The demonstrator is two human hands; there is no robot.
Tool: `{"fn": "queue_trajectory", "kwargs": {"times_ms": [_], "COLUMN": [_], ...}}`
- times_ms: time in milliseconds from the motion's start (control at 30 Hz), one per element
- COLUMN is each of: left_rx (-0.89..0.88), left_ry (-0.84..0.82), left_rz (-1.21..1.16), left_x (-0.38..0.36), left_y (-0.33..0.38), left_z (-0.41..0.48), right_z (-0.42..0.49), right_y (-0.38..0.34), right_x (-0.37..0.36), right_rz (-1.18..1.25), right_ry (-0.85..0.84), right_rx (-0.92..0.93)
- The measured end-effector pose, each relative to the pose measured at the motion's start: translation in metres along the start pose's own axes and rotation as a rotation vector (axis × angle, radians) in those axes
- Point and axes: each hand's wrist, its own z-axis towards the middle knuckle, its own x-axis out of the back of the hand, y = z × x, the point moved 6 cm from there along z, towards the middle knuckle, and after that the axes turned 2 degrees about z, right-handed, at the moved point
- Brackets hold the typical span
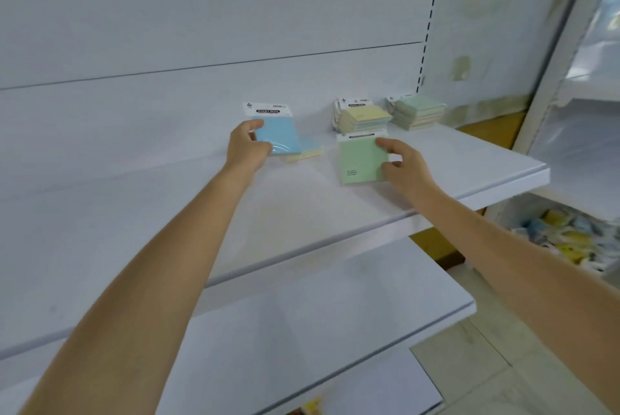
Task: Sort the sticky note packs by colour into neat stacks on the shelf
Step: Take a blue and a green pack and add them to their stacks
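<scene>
Blue pack [280, 136] gripped by left hand [246, 149], green pack [360, 159] by right hand [402, 164], bare shelf [302, 213] toward front edge

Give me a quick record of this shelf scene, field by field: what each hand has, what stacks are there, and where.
left hand: holds a blue pack, tilted up above a small loose pile
right hand: grips a green pack by its right edge, low over the shelf
yellow-topped stack: at the back of the shelf
green-topped stack: beside it, to the right
lower right: a bin of mixed packs, blurred
</scene>
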Motion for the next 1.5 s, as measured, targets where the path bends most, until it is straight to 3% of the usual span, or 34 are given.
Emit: {"fn": "queue_trajectory", "kwargs": {"times_ms": [367, 500, 633, 733, 833, 967, 1233, 1367, 1500], "left_rx": [0.068, 0.123, 0.182, 0.252, 0.109, -0.195, -0.489, -0.461, -0.456], "left_ry": [-0.061, -0.029, -0.075, -0.004, 0.138, 0.208, -0.129, -0.421, -0.537], "left_rz": [-0.048, 0.180, 0.396, 0.527, 0.707, 0.708, 0.832, 0.899, 0.963], "left_x": [-0.050, -0.058, -0.065, -0.066, -0.075, -0.112, -0.238, -0.292, -0.324], "left_y": [-0.013, -0.024, -0.025, -0.019, 0.003, 0.039, 0.071, 0.068, 0.058], "left_z": [0.064, 0.067, 0.066, 0.062, 0.056, 0.041, 0.004, -0.006, -0.009], "right_z": [0.080, 0.096, 0.113, 0.129, 0.143, 0.170, 0.230, 0.254, 0.269], "right_y": [0.019, 0.021, 0.007, 0.000, 0.003, 0.011, 0.046, 0.065, 0.078], "right_x": [-0.016, -0.026, -0.030, -0.024, -0.008, 0.028, 0.111, 0.132, 0.136], "right_rz": [0.034, 0.046, 0.008, 0.073, 0.124, 0.178, 0.176, 0.120, 0.042], "right_ry": [-0.058, -0.130, -0.206, -0.262, -0.294, -0.261, -0.120, -0.062, -0.051], "right_rx": [0.026, 0.048, 0.202, 0.251, 0.252, 0.275, 0.222, 0.138, 0.109]}}
